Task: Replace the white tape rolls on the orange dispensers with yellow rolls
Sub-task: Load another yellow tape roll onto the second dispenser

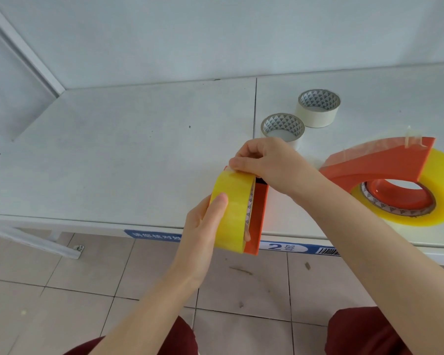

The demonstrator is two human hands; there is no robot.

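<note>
Left hand (205, 226) grips the yellow translucent tape roll (231, 219) seated in an orange plastic dispenser (258, 213). Right hand (267, 162) pinches the tape end at that roll's top. Right of the roll, a second loaded orange dispenser (377, 162) lies on the white worktop (113, 162). Two white tape rolls (283, 128) (318, 108) stand beyond the roll. Beige tiled floor (62, 278) lies below.

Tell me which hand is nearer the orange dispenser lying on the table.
Right. The right hand, pinching the top of the yellow roll, is just left of that dispenser; the left hand grips the roll farther left.
</note>
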